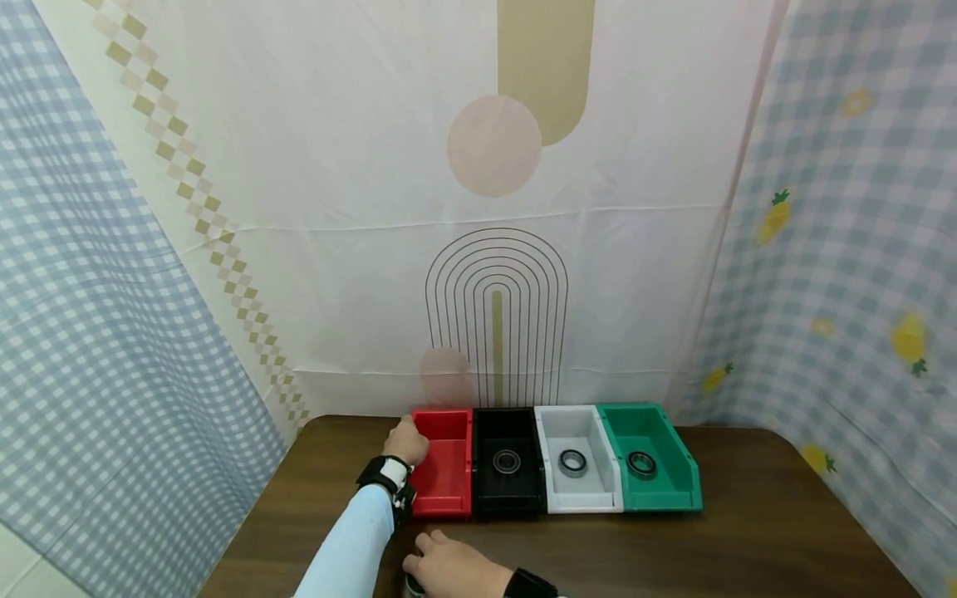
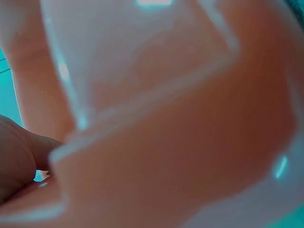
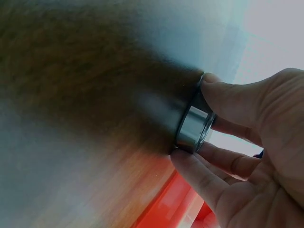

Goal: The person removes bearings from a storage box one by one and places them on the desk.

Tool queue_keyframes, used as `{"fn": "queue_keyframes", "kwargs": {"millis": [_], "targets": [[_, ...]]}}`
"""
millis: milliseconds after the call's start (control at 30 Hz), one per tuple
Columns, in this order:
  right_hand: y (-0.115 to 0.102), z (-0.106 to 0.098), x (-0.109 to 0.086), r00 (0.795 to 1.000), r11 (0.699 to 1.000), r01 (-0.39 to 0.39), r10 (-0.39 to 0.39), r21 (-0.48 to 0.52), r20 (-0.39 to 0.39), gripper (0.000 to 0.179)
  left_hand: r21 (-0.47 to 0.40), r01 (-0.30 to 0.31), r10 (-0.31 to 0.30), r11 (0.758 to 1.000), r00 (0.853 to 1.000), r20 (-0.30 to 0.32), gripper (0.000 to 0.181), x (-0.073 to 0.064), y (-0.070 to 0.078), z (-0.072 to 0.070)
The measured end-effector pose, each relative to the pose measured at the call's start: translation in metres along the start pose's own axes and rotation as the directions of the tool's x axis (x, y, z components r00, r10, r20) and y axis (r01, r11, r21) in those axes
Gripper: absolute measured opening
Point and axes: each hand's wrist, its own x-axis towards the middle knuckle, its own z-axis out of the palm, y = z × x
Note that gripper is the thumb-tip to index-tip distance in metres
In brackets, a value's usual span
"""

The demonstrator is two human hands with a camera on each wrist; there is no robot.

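My left hand (image 1: 407, 441) grips the left wall of a red bin (image 1: 444, 503), at the left end of a row of bins. In the left wrist view the bin wall (image 2: 180, 137) fills most of the picture, blurred, and the hand (image 2: 19, 156) shows only in part at the left. Nearer to me, my right hand (image 1: 458, 570) holds a metal ring bearing (image 3: 194, 128) by its rim, between thumb and fingers. The bearing stands on edge, touching or just above the wooden table; which of these I cannot tell.
To the right of the red bin stand a black bin (image 1: 511, 504), a white bin (image 1: 585, 503) and a green bin (image 1: 663, 502). A bearing lies in each: one in the black (image 1: 506, 462), one in the white (image 1: 572, 463), one in the green (image 1: 641, 465). Cloth (image 1: 336, 291) hangs behind the table (image 1: 763, 531).
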Motion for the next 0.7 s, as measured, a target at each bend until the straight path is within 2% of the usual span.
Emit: {"fn": "queue_keyframes", "kwargs": {"millis": [700], "targets": [[-0.0004, 0.0000, -0.0009, 1.000, 1.000, -0.021, 0.021, 0.011, -0.011, 0.033, -0.007, -0.008, 0.008, 1.000, 1.000, -0.006, 0.050, 0.0004, -0.0018, 0.0008]]}}
